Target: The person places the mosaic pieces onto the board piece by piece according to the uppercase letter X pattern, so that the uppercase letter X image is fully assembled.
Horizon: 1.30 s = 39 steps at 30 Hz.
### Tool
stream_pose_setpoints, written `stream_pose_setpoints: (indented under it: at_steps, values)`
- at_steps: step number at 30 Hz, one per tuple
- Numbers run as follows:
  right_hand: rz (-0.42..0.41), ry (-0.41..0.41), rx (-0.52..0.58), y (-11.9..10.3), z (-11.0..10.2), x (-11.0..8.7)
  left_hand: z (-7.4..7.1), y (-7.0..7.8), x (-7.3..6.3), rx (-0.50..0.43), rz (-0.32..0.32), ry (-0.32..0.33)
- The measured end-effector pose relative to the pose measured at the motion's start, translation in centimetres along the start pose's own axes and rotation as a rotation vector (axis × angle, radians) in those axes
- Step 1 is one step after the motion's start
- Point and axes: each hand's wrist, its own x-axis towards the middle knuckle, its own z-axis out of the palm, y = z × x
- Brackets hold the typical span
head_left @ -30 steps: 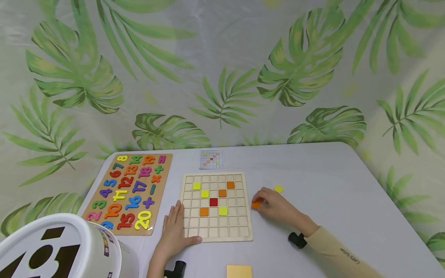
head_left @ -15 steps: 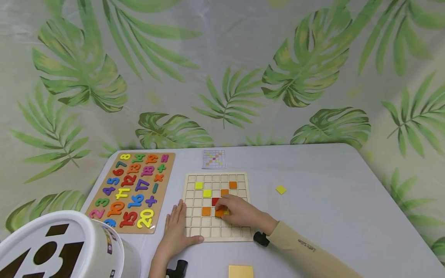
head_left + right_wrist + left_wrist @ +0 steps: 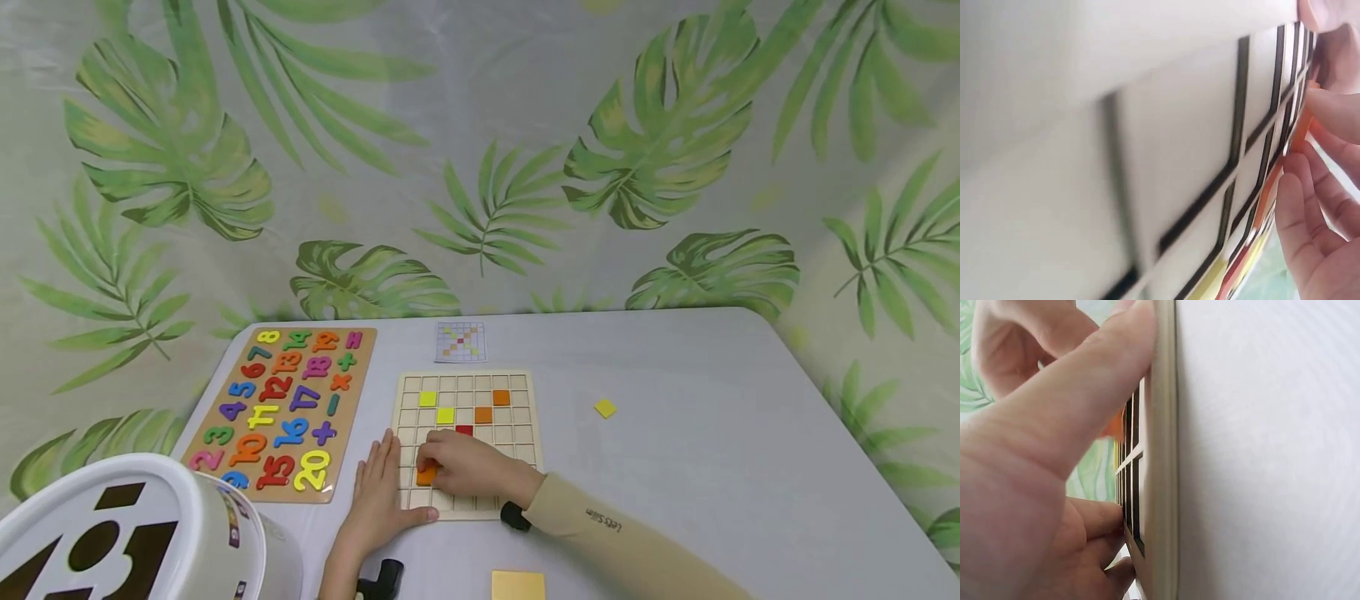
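Note:
My right hand pinches an orange square tile over the lower left of a pale wooden grid board. In the right wrist view, thumb and fingers hold the orange tile at the grid. Set in the board's cells are yellow tiles, other orange tiles and a red tile partly covered by the right hand. My left hand lies along the board's left edge with its fingers straight. Its thumb rests on the near rim in the left wrist view.
Behind the board lies a small printed pattern card. A number puzzle board is at the left, beside a white lidded tub. One loose yellow tile lies to the right. A yellow block is at the near edge.
My right hand has carried the orange tile from the table at the right, leftward across the board to its lower left cells. The left hand has stayed at the board's edge.

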Motion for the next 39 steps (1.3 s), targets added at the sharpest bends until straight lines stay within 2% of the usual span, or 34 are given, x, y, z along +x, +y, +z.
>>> stream_pose_setpoints:
  at_steps: [4, 8, 13, 18, 22, 27, 30, 35, 39]
  values:
    - [0.004, -0.006, -0.047, -0.8, 0.4, 0.8, -0.1, 0.1, -0.1, -0.015, 0.003, -0.002]
    - [0.017, -0.008, -0.041, -0.9, 0.3, 0.8, 0.0, 0.1, -0.2, -0.022, 0.007, 0.0]
    - [0.056, 0.04, 0.068, 0.7, -1.1, -1.2, 0.1, 0.0, -0.1, -0.016, 0.014, 0.018]
    - [0.132, 0.106, 0.145, 3.3, -2.5, -3.9, 0.3, 0.0, 0.1, -0.012, -0.013, 0.017]
    - [0.146, 0.099, 0.155, 4.6, -2.6, -5.4, 0.4, -0.1, 0.2, -0.007, -0.033, 0.004]
    - [0.119, 0.096, 0.146, 4.8, -2.5, -6.1, 0.3, -0.1, 0.2, -0.009, -0.034, 0.0]
    - [0.138, 0.113, 0.157, 4.9, -2.8, -6.6, 0.4, 0.0, 0.2, -0.011, -0.032, 0.002]
    - [0.243, 0.216, 0.19, 7.0, -4.2, -8.8, 0.4, 0.1, 0.3, -0.024, -0.029, 0.0]
    - [0.312, 0.35, 0.13, 10.2, -5.4, -11.8, 0.3, 0.0, 0.2, -0.029, -0.036, -0.001]
